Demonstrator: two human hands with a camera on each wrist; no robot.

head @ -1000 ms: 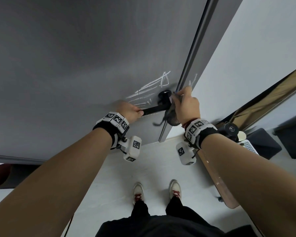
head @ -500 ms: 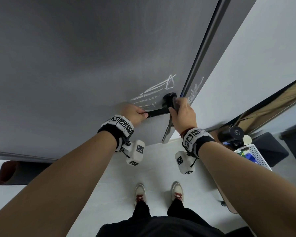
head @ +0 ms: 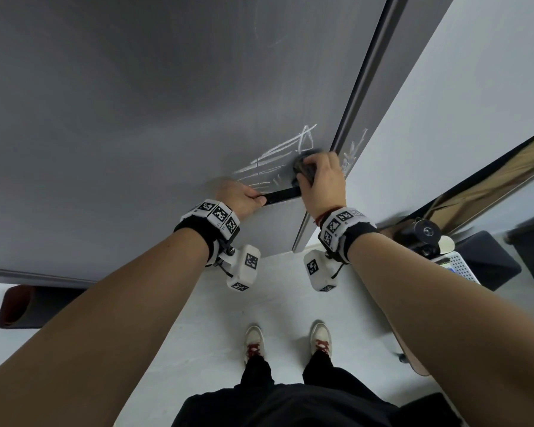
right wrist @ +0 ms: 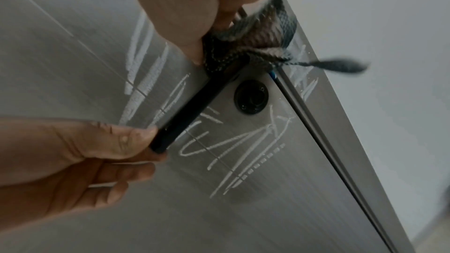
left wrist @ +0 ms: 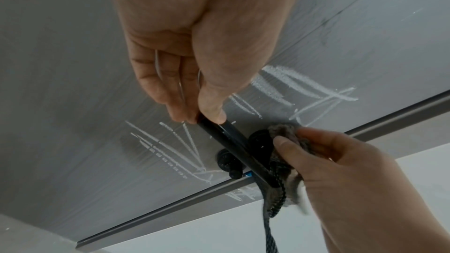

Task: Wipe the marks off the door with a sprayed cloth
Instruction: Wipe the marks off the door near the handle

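Grey cloth (left wrist: pixel 283 136) sits bunched in my right hand (head: pixel 321 177), pressed on the door (head: pixel 136 103) by its edge; chalk marks (head: pixel 275 155) lie at ten o'clock. My left hand (head: pixel 239 197) pinches the handle (left wrist: pixel 233 141) tip.

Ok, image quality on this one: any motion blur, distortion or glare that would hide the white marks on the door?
Head view: strong wide-angle bending, right hand and cloth smeared by motion, marks readable. Left wrist view: marks sharp, left hand soft. Right wrist view: loose cloth end blurred, door streaky. No glare on the marks.
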